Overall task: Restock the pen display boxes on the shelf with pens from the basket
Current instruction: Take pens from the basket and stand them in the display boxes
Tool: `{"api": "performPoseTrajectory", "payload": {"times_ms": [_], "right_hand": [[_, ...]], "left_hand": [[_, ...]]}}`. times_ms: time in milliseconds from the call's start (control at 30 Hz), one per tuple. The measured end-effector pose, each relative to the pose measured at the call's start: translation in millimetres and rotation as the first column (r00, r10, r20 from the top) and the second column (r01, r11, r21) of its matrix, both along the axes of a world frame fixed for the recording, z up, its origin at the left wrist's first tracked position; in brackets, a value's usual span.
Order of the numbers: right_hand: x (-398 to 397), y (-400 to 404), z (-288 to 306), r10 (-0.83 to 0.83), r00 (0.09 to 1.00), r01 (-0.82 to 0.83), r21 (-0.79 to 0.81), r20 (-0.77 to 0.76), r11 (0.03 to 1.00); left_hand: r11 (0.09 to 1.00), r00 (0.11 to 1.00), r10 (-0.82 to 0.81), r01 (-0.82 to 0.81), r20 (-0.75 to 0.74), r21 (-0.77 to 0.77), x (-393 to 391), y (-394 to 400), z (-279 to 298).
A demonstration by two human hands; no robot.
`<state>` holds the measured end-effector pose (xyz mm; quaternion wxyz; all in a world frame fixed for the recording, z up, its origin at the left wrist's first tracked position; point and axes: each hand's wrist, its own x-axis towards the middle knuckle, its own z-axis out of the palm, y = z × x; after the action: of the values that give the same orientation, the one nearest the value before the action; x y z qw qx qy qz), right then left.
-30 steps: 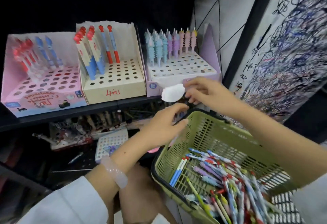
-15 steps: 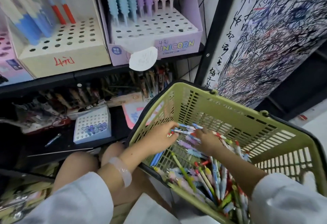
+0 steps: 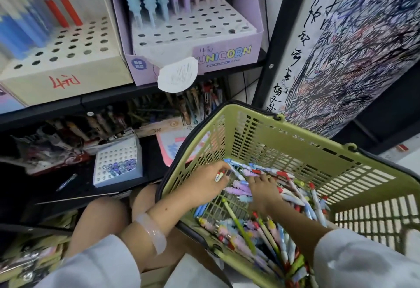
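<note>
Both my hands are down in the green basket (image 3: pixel 284 133) among the loose pens (image 3: pixel 268 226). My left hand (image 3: pixel 204 184) pinches a few pens; my right hand (image 3: pixel 263 187) rests on the pile, fingers spread. The purple display box (image 3: pixel 227 53) sits on the shelf above.

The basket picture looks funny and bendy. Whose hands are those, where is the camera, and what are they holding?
The camera sits on a person's head and looks down, so the edges bend. The left hand and right hand dig in a green basket full of pens. The left one seems to pinch a few pens; the right one's grip is too blurry to tell. Above, a shelf holds a purple Unicorn box and a cream box, both with empty holes waiting for pens.
</note>
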<state>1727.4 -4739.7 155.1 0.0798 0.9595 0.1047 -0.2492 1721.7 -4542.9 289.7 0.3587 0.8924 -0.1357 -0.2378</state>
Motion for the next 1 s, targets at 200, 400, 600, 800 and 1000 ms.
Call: {"api": "performPoseTrajectory", "payload": {"times_ms": [200,400,600,800,1000], "right_hand": [[2.8,-0.8,11.2,-0.074,0.995,0.06,0.191,0.065,0.98],[11.4,-6.4,49.2,-0.34,0.934,0.326,0.66,-0.112,0.677],[-3.8,2.5,100.9,-0.374,0.882,0.396,0.88,-0.285,0.263],[-29.0,18.8,134.0,-0.215,0.862,0.457,0.887,-0.46,-0.065],[-43.8,17.9,148.5,-0.194,0.869,0.453,0.89,-0.455,-0.058]], "left_hand": [[1.0,1.0,0.013,-0.014,-0.021,-0.02,0.4,3.2,-0.2],[0.989,0.992,0.105,-0.113,-0.075,-0.1,1.6,6.4,2.2],[0.912,0.853,0.205,-0.344,-0.479,-0.222,-4.9,-7.5,12.0],[0.407,0.497,0.046,-0.802,-0.866,-0.438,-1.6,-37.9,29.3],[0.072,0.497,0.195,-0.867,-0.845,-0.493,-1.5,-55.8,39.0]]}}
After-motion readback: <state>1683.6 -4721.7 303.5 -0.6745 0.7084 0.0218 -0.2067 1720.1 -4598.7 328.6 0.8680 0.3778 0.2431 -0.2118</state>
